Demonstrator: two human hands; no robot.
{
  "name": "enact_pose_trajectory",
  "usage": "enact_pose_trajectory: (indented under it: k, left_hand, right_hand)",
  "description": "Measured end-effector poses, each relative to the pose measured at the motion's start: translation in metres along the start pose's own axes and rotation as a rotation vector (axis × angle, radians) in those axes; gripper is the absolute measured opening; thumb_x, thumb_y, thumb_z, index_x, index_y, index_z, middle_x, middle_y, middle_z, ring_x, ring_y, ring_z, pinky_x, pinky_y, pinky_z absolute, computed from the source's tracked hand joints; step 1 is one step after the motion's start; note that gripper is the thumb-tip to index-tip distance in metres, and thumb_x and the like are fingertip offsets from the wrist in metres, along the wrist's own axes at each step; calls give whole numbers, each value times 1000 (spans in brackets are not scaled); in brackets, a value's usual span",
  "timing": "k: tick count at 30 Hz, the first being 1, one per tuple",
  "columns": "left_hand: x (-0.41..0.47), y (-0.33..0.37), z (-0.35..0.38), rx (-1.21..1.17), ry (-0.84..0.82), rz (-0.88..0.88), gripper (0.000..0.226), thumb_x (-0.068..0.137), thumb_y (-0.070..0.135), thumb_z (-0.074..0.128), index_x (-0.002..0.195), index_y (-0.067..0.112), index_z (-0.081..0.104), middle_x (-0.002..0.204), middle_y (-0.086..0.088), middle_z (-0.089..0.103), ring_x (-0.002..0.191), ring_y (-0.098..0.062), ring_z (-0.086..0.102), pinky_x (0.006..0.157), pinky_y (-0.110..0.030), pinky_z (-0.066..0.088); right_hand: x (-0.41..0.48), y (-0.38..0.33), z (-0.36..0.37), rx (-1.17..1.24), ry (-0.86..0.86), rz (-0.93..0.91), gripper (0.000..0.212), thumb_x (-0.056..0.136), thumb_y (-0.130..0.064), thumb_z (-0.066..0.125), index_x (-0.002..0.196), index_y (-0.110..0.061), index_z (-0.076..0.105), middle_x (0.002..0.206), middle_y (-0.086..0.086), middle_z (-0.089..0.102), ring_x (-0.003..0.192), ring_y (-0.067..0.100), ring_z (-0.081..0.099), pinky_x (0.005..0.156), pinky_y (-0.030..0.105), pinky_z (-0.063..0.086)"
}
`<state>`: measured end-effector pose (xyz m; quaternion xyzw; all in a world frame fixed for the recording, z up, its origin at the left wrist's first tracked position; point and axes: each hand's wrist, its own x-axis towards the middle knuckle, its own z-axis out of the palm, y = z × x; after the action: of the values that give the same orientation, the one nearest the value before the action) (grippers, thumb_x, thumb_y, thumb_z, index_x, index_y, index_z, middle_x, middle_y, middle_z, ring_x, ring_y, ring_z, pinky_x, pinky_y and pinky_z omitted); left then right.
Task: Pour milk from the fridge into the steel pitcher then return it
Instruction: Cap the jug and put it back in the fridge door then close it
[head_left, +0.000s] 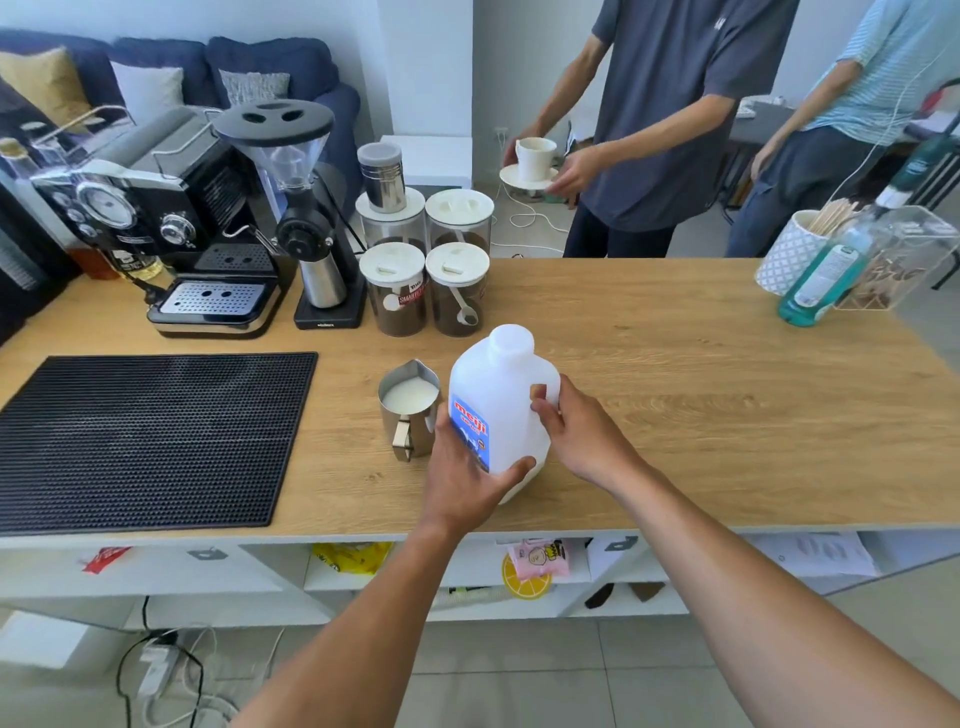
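The milk jug, cap on, sits low over the front of the counter, just right of the steel pitcher, which already holds milk. The left hand wraps the jug's lower body, and the right hand curls its fingers through the handle. Pouring looks done to me. What's left is the return: lift clear of the pitcher and carry it to the fridge, out of sight here.
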<state>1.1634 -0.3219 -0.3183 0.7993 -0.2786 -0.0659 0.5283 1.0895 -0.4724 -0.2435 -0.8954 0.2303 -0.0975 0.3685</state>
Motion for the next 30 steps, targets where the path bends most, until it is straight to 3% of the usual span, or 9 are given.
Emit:
enact_pose_trajectory:
  k: [6,10,16,22,26,30]
  left_hand:
    - [10,7,-1,136,-92,1,107,66,61,80,145,20,22,136,8,33,125,-14,49,92,-33,49]
    - [12,19,3,152,-172,-23,98,64,65,80,135,22,28,126,5,48,113,-15,59,83,-32,54]
    - [6,47,16,158,-273,11,92,65,72,75,131,28,29,116,11,55,97,-10,62,78,-38,60]
    - [-33,88,47,220,-383,62,91,62,85,56,128,25,35,116,7,57,95,-12,61,74,-30,53]
    - [-66,116,76,197,-441,78,92,62,84,54,129,24,36,118,9,57,103,-19,61,83,-42,53]
    - [-109,148,115,167,-545,115,82,65,78,61,124,26,36,114,10,57,100,-15,61,76,-32,50]
  right_hand:
    - [3,0,-12,-65,-30,25,28,102,-29,42,124,-14,50,114,5,65,103,25,59,84,38,48]
    - [-3,9,-30,-126,-48,48,22,102,-30,43,115,-15,51,103,2,64,93,22,60,71,32,41]
    - [-27,23,-59,-121,-15,92,22,102,-32,41,107,-15,53,95,-2,64,87,20,60,72,33,43]
    - [-89,52,-92,-90,73,185,25,101,-34,38,99,-17,56,89,-4,65,84,18,61,73,35,46]
    - [-136,73,-119,-81,116,276,27,100,-35,37,98,-16,55,88,-3,66,81,18,61,74,36,49]
    - [-200,103,-147,-45,191,372,29,99,-38,36,97,-16,54,86,-1,65,76,20,62,66,35,49]
